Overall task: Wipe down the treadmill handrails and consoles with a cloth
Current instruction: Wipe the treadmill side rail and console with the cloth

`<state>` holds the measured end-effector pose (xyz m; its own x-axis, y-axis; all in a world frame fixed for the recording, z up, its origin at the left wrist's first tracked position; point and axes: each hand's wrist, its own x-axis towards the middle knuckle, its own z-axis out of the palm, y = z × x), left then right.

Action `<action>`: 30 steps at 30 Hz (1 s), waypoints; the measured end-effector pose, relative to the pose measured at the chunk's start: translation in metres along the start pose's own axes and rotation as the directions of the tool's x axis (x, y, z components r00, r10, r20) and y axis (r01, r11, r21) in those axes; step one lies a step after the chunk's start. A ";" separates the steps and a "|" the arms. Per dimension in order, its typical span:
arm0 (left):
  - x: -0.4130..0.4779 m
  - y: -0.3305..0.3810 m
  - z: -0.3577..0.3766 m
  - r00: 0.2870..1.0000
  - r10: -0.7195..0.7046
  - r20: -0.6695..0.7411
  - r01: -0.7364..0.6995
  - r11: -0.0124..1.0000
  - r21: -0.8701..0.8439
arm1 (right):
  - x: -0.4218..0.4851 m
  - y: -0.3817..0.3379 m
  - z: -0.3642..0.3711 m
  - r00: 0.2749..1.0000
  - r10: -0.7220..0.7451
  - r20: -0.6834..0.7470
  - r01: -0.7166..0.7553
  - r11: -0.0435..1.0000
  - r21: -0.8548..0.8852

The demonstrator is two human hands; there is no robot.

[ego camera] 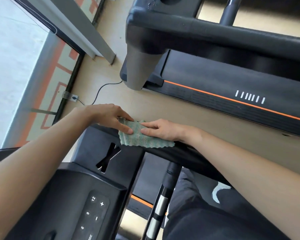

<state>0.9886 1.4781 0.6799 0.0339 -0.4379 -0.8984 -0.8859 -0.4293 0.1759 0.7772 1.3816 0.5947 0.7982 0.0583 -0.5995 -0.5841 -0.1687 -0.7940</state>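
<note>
Pale wood-look floor fills the middle of the head view, with a window and its dark frame along the left edge. A black power cable runs across the floor from a socket to a second treadmill, which occupies the upper right; its deck carries an orange stripe and a row of white marks. The near treadmill's console sits at lower centre, with a keypad showing 12, 9, 6, plus and minus. Its black handrail runs from the console toward the right. The green cloth lies draped over the handrail, just beside the console corner. The left hand reaches in from the left, its fingers extended and laid on the cloth's left part. The right hand rests on the handrail, with two fingertips touching the cloth's right part; whether these pinch the fabric cannot be told. Dark trousers show below the handrail at lower right.
</note>
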 end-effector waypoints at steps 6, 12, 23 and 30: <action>0.005 0.043 0.013 0.997 0.070 0.009 -0.071 0.996 0.053 | -0.046 0.022 -0.013 1.000 0.003 -0.002 -0.003 0.993 -0.122; 0.024 0.096 0.036 0.987 0.163 0.005 -0.163 0.985 0.062 | -0.108 0.060 -0.024 0.999 0.035 -0.013 -0.037 0.984 -0.173; 0.058 0.243 0.075 0.950 0.313 0.010 -0.310 0.936 0.169 | -0.243 0.161 -0.036 0.983 0.152 -0.099 -0.171 0.962 -0.214; 0.076 0.322 0.102 0.906 0.420 -0.042 -0.400 0.886 0.234 | -0.321 0.214 -0.037 0.958 0.221 -0.180 -0.248 0.958 -0.145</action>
<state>0.6589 1.3869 0.6272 -0.3221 -0.6105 -0.7236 -0.9068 -0.0207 0.4211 0.4015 1.2905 0.6206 0.6624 -0.1590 -0.7321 -0.7362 -0.3191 -0.5968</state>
